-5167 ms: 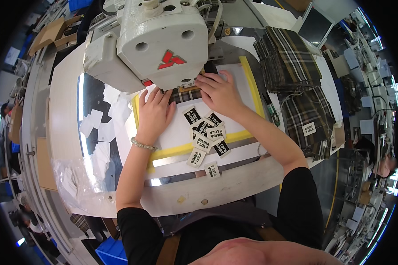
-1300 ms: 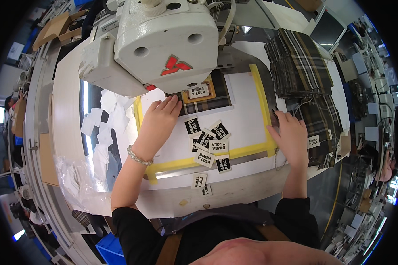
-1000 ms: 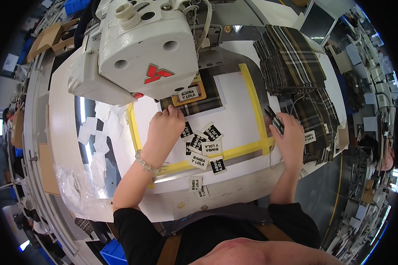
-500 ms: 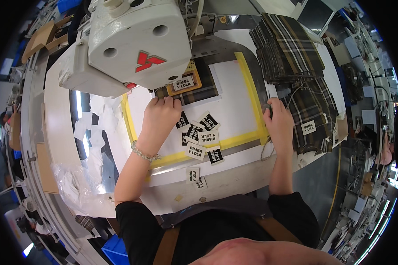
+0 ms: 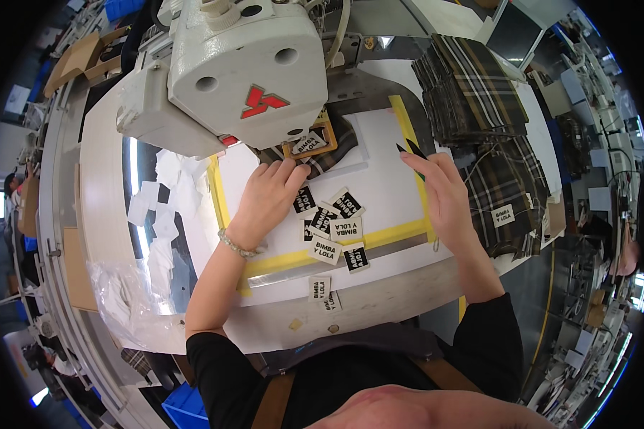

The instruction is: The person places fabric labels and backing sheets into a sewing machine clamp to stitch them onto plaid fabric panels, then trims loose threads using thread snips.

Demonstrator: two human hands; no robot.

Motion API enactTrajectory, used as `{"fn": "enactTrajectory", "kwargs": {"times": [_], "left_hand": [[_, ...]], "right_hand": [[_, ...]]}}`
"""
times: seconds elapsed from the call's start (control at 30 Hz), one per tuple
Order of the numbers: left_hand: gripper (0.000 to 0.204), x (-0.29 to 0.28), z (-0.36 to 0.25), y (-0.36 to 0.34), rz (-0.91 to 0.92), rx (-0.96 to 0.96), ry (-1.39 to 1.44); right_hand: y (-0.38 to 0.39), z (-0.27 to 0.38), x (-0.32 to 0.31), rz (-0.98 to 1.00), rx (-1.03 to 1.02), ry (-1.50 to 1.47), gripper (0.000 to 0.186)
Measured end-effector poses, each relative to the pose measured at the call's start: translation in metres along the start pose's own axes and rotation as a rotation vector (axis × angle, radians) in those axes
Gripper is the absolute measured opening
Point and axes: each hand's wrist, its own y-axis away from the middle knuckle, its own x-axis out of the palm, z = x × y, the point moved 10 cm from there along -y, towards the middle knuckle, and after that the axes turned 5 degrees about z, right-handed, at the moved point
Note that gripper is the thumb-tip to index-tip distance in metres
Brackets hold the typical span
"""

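Note:
A dark plaid fabric piece (image 5: 340, 154) lies beneath the sewing machine's head (image 5: 247, 79). An orange clamp frame (image 5: 327, 148) sits on it, around a light woven label (image 5: 308, 142). My left hand (image 5: 268, 196) has its curled fingers closed on the fabric's near edge, just in front of the frame. To the right, over the yellow-taped border, my right hand (image 5: 444, 196) grips small thread snips (image 5: 413, 150), their dark blades pointing away to the upper left. Several loose black and white labels (image 5: 347, 229) lie scattered on the white sheet between my hands.
Stacked plaid pieces (image 5: 472, 86) stand at the far right, with more plaid fabric (image 5: 508, 175) nearer, a label on it. White paper scraps (image 5: 166, 225) and a clear plastic bag (image 5: 122, 297) lie left. Two labels (image 5: 320, 288) rest near the table's front edge.
My right hand has lifted the snips from beside the plaid pile and brought them left, blades now showing. The fabric and clamp frame have turned askew under my left hand.

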Motion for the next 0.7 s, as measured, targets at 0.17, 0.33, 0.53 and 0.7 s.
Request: {"fn": "enactTrajectory", "kwargs": {"times": [0.17, 0.33, 0.53, 0.7], "left_hand": [[0.035, 0.003, -0.024, -0.006, 0.068, 0.091, 0.518], [0.028, 0.000, -0.061, -0.011, 0.088, 0.243, 0.848], [0.020, -0.018, -0.124, 0.023, 0.328, 0.466, 0.947], [0.016, -0.036, -0.190, 0.060, 0.534, 0.776, 1.050]], "right_hand": [[-0.028, 0.007, 0.018, 0.031, -0.097, -0.049, 0.044], [-0.038, 0.000, 0.043, -0.074, -0.108, -0.121, 0.035], [-0.039, -0.014, 0.064, -0.089, -0.083, -0.205, 0.031], [-0.034, 0.004, 0.072, -0.008, -0.223, -0.183, 0.038]]}}
